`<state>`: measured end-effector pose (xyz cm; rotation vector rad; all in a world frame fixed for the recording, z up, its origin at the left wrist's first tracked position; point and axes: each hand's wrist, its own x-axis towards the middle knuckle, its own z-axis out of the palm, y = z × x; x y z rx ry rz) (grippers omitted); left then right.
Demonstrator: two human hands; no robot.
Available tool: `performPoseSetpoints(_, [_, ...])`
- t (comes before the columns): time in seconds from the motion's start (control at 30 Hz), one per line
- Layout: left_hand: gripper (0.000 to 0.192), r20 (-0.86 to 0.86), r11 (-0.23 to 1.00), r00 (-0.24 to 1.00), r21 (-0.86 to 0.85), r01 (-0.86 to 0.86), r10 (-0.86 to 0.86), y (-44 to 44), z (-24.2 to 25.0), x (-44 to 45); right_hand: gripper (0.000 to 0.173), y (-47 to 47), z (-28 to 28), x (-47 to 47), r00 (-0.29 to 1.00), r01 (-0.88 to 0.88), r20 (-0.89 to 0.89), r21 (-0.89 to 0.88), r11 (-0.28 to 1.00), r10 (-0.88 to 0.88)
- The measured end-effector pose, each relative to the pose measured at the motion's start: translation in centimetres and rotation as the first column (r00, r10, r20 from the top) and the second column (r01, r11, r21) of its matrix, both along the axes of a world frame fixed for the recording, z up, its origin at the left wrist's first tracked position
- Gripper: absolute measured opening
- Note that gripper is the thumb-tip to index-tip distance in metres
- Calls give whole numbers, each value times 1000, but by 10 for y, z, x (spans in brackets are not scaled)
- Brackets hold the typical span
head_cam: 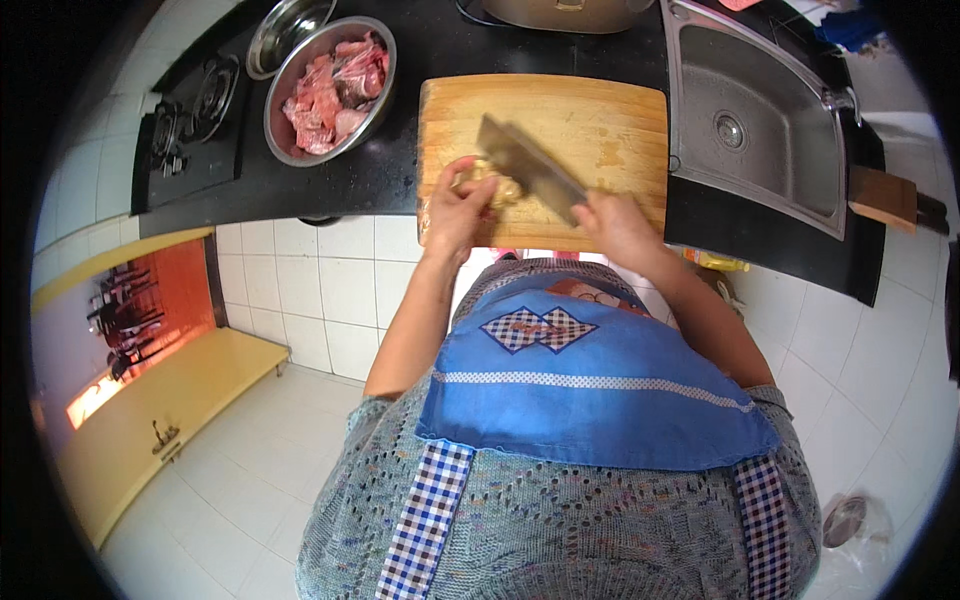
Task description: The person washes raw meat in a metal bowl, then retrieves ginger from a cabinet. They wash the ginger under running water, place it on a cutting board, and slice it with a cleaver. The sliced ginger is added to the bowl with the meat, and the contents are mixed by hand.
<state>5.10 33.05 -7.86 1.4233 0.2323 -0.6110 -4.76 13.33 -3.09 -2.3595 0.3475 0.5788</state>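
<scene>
On a wooden cutting board (555, 105), my left hand (459, 210) rests with bent fingers around some pale yellow pieces of food (504, 187), perhaps ginger. My right hand (619, 229) is closed around the handle of a cleaver (531, 169), whose broad metal blade slants up and left across the board, just right of the yellow pieces. Blade and hands are slightly blurred. Wet spots mark the board's right part.
A metal bowl (274, 127) of raw pink meat or fish pieces stands left of the board, beside another metal bowl (259, 56). Farther left is a gas stove (225, 142). A steel sink (795, 180) lies to the right, with a wooden block (881, 196) beyond its edge.
</scene>
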Motion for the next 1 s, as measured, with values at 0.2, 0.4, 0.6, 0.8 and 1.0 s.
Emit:
performPoseSetpoints(0.2, [39,448,794,816,607,22,-365,-25,-4,-16,26,-20,6,0,994,1,103,-211,977,21])
performPoseSetpoints(0.4, [25,832,835,168,545,-75,-528,-14,-12,-11,15,-5,14,-7,969,-149,157,-245,958,190])
performPoseSetpoints(0.6, [25,851,854,151,516,-60,-503,-21,-30,-16,11,-8,29,-19,944,-279,83,-313,908,318])
performPoseSetpoints(0.8, [25,864,870,160,490,-53,-477,-20,-34,-15,9,-18,37,-24,938,-303,86,-263,916,335])
performPoseSetpoints(1.0, [26,848,863,208,504,-32,-487,-22,-31,-13,7,-8,15,-18,942,-291,87,-267,919,324])
